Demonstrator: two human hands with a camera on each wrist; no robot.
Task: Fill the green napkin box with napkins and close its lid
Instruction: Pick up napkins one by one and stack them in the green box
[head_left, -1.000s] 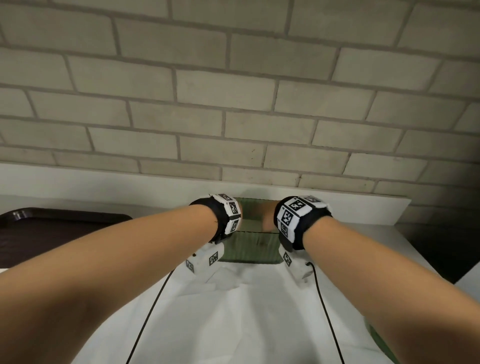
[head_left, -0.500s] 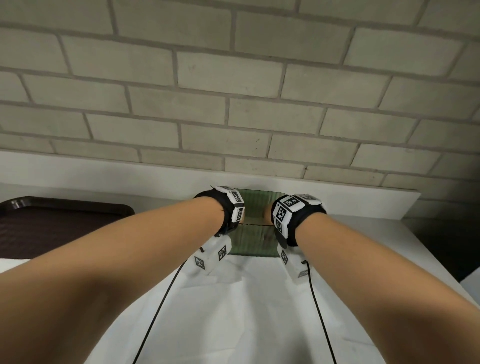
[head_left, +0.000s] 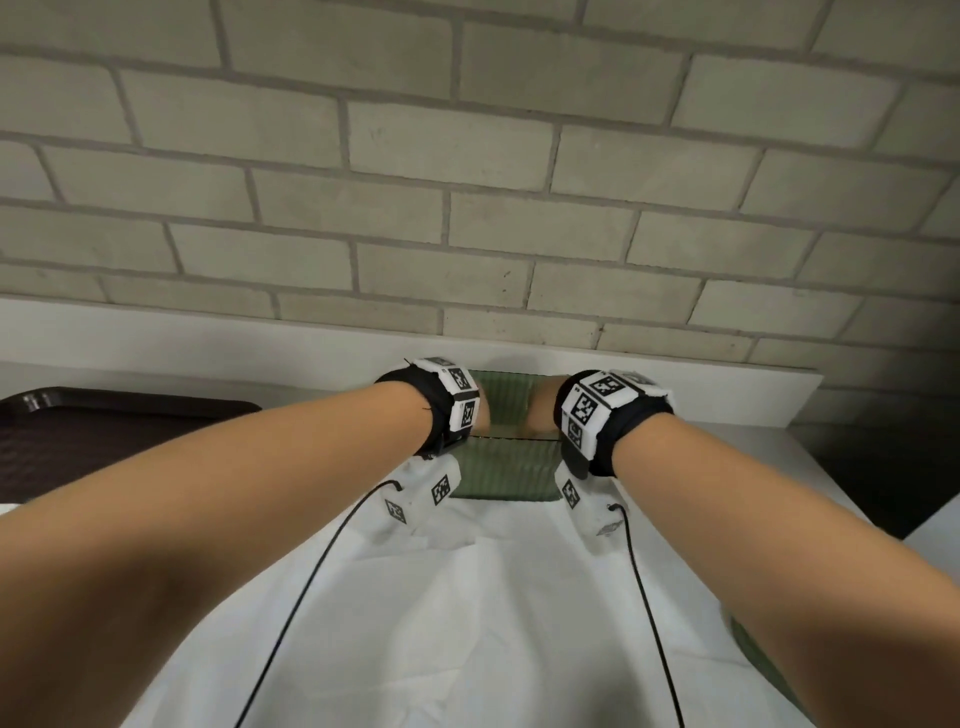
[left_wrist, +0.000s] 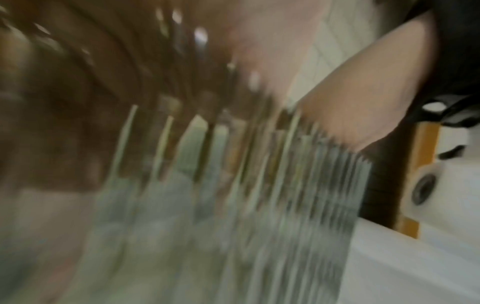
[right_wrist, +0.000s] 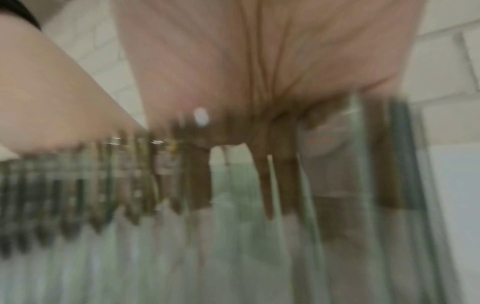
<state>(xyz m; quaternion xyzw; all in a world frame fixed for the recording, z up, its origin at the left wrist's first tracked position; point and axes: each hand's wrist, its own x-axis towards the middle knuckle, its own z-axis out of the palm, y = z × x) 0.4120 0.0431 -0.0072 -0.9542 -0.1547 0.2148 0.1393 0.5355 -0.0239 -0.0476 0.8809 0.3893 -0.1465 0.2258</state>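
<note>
The green napkin box (head_left: 501, 470), ribbed and translucent, stands at the back of the table against the white ledge. Both my hands are on its top, one at each side. In the head view the marker bands hide all but a strip of the left hand (head_left: 483, 415) and of the right hand (head_left: 540, 415). Both wrist views are badly blurred. The left hand (left_wrist: 259, 41) and the right hand (right_wrist: 259, 61) reach over the upper edge of the box (left_wrist: 285, 205) (right_wrist: 233, 246), their fingers showing as dark streaks through the ribbed plastic. No napkins are visible.
A dark brown tray (head_left: 104, 431) lies at the back left. A white cloth (head_left: 467, 597) covers the table in front of the box. Part of another green object (head_left: 753, 649) shows at the lower right. The brick wall (head_left: 467, 208) rises behind; the table ends at the right.
Both hands have stayed on the box, shifting only slightly. The head view has tilted a little, so the box and wrists sit slightly differently in the picture.
</note>
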